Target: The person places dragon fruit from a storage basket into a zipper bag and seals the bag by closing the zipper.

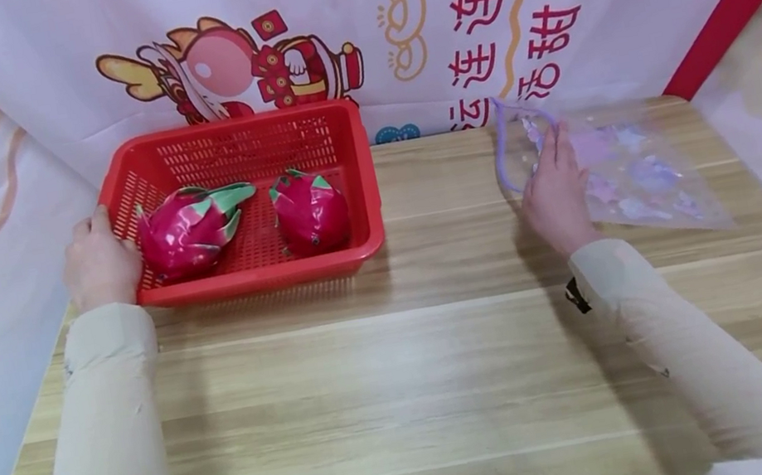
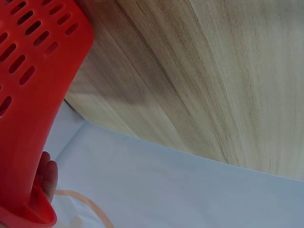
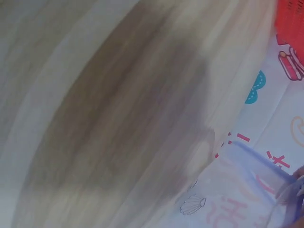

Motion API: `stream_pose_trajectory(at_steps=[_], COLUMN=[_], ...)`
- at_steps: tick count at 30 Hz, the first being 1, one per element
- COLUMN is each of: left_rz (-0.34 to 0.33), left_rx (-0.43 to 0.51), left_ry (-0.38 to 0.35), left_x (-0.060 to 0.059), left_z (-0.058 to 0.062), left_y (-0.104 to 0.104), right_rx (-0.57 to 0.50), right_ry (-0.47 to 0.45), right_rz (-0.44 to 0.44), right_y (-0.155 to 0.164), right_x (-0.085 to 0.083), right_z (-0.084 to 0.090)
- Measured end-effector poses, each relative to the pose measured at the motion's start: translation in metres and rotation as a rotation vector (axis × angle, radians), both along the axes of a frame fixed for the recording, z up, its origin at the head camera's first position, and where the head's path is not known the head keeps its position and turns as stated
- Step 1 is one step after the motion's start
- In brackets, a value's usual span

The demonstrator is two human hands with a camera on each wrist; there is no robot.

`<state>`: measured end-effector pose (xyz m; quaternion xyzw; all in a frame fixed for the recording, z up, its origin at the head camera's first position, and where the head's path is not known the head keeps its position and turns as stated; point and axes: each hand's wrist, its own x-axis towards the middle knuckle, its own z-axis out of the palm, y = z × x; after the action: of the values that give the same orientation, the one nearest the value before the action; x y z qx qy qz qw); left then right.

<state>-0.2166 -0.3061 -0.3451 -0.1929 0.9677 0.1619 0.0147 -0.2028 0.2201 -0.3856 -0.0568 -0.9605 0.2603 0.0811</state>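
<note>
Left hand (image 1: 102,266) grips one red basket (image 1: 266,275), far left of tabletop (image 1: 394,403); fingertips (image 2: 49,177) at its rim show only in left wrist view. Head view alone shows two dragon fruits (image 1: 187,236) inside. Right hand (image 1: 559,195): grip closed, pinching one clear bag (image 1: 651,175) near its mouth.

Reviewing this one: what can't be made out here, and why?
Left hand: left wrist view, mostly hidden by the red basket.
Right hand: right wrist view, cut off by the right edge, so its hold on the plastic bag is unclear.
Dragon fruits' undersides: head view, hidden by the fruits themselves.
Black item near the right cuff: head view, too small to identify.
</note>
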Motion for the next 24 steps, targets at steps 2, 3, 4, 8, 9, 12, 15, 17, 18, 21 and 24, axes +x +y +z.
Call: stream_pose_trajectory(at_steps=[2, 3, 4, 8, 9, 12, 15, 17, 18, 21, 24], left_rz=[0.003, 0.006, 0.007, 0.006, 0.004, -0.004, -0.005, -0.001, 0.0, 0.001, -0.004], left_rx=[0.005, 0.01, 0.011, 0.014, 0.012, 0.004, 0.009, 0.017, 0.02, 0.023, 0.016], left_ry=[-0.001, -0.002, -0.002, -0.006, -0.006, -0.004, 0.002, 0.0, -0.002, -0.008, -0.013], left_x=[0.0, 0.0, 0.0, 0.0, 0.0, -0.001, -0.001, 0.0, 0.0, 0.0, 0.0], left_z=[0.0, 0.0, 0.0, 0.0, 0.0, 0.001, 0.002, 0.002, 0.002, 0.001, 0.001], left_y=[0.0, 0.0, 0.0, 0.001, 0.001, 0.002, 0.002, 0.002, 0.002, 0.001, 0.0], right_rx=[-0.052, -0.071, -0.09, -0.099, -0.079, -0.028, 0.03, 0.06, 0.071, 0.081, 0.065], right_ry=[0.003, 0.01, 0.02, 0.056, 0.078, 0.126, 0.168, 0.19, 0.196, 0.199, 0.173], right_rz=[-0.006, -0.011, -0.019, -0.043, -0.041, -0.019, 0.006, 0.013, 0.015, 0.02, 0.025], right_y=[0.0, 0.0, -0.001, 0.001, 0.002, 0.006, 0.01, 0.012, 0.013, 0.016, 0.016], right_x=[0.0, 0.001, 0.001, 0.002, 0.002, 0.001, 0.001, 0.001, 0.002, 0.003, 0.004], right_z=[0.001, 0.001, 0.001, 0.002, 0.002, 0.003, 0.004, 0.005, 0.005, 0.005, 0.006])
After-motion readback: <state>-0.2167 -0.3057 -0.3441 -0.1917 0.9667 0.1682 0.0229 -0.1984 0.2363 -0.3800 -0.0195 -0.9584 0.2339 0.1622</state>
